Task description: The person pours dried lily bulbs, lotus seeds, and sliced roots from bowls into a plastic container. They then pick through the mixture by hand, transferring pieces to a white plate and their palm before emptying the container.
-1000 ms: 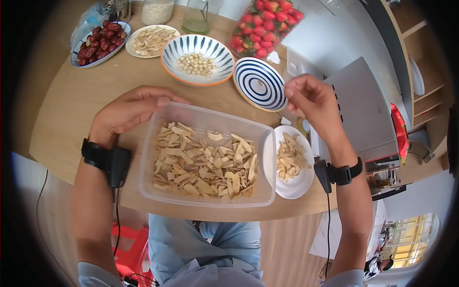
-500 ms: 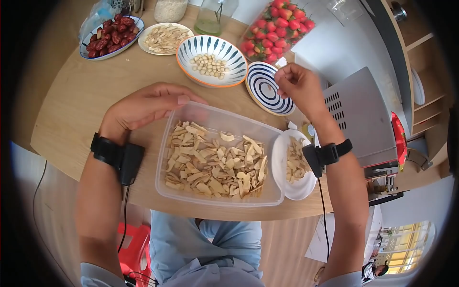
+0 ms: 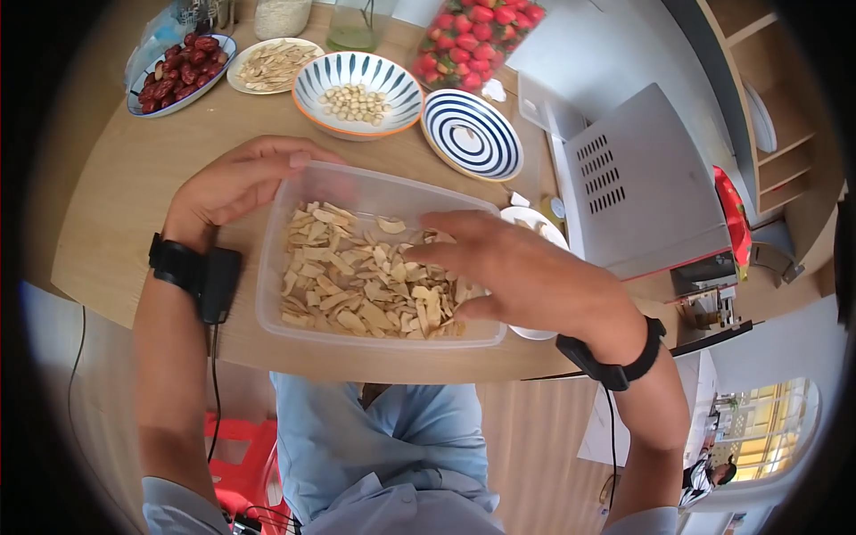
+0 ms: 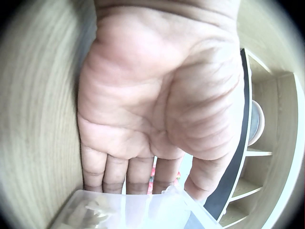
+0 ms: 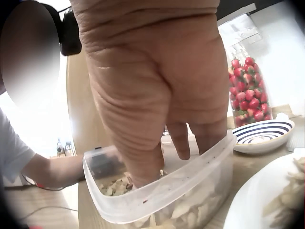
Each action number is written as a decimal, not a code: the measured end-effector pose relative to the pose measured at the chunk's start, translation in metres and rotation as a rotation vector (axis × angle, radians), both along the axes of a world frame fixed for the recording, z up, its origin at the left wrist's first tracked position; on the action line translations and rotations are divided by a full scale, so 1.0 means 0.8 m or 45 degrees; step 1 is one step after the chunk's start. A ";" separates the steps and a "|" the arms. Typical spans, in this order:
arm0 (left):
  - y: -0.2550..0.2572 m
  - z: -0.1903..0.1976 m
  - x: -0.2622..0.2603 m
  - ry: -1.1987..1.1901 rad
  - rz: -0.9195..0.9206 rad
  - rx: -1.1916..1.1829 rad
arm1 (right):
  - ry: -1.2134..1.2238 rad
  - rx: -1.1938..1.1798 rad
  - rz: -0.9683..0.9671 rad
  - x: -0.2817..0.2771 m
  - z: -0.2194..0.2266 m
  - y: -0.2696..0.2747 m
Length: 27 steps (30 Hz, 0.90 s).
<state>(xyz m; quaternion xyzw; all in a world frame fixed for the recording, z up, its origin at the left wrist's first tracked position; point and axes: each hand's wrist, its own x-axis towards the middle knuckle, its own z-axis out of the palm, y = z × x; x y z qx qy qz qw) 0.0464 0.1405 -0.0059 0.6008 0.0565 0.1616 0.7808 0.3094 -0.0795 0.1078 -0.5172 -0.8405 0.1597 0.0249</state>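
A clear plastic container (image 3: 276, 325) full of pale dried slices (image 3: 348, 276) stands at the table's front edge. My left hand (image 3: 245, 183) grips its far left corner, thumb at the rim and fingers along the outside of the wall. In the left wrist view, the fingers of the left hand (image 4: 157, 105) pass behind the translucent wall. Over the container's right side, my right hand (image 3: 517, 276) reaches in with fingers spread and pointing down at the slices. In the right wrist view, the fingers of the right hand (image 5: 157, 86) dip below the rim.
A white plate (image 3: 544, 223) of slices sits right of the container, partly covered by the right arm. Behind are a blue-ringed plate (image 3: 495, 147), a bowl (image 3: 401, 85) of pale round seeds, a plate of slices (image 3: 276, 64), red dates (image 3: 183, 76) and strawberries (image 3: 473, 40). A grey appliance (image 3: 651, 187) stands right.
My right hand has come from over the blue-ringed plate, where its fingers were pinched together, down and left into the container, its fingers now spread. The left hand keeps its place at the corner.
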 end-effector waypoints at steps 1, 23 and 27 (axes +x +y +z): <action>-0.001 0.000 -0.001 0.003 0.005 0.001 | -0.077 -0.046 0.032 -0.003 -0.004 0.000; 0.003 -0.004 -0.003 0.002 -0.002 0.000 | 0.122 -0.103 -0.073 0.003 -0.024 0.019; 0.004 -0.011 0.002 0.012 0.052 0.008 | 0.182 -0.162 -0.156 0.005 -0.020 0.022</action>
